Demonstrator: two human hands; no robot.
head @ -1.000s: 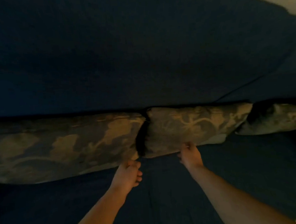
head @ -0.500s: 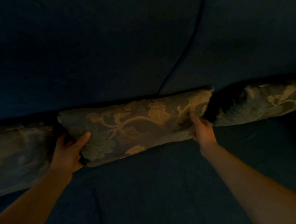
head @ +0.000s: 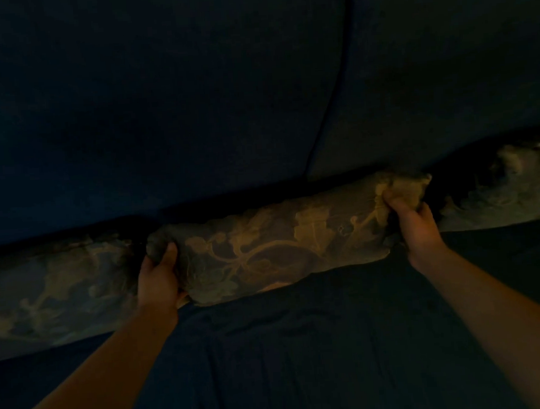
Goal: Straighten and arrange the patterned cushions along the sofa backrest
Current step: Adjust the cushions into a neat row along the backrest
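Note:
Three patterned cushions with a tan leaf design lie in a row where the seat meets the dark blue sofa backrest [head: 192, 98]. The middle cushion [head: 277, 241] is gripped at both ends. My left hand [head: 158, 279] clutches its left end, thumb over the top. My right hand [head: 417, 223] bunches the fabric of its upper right corner. The left cushion [head: 52, 287] lies beside my left hand. The right cushion [head: 501, 190] sits apart from the middle one, past a dark gap.
The dark blue sofa seat [head: 303, 360] fills the foreground between my forearms, its cover slightly wrinkled. A seam [head: 337, 86] runs down the backrest above the middle cushion. The scene is very dim.
My hands moved from the seat edge to the two ends of the middle cushion and closed on it. My right hand now bunches its upper right corner. The view shifted right and closer.

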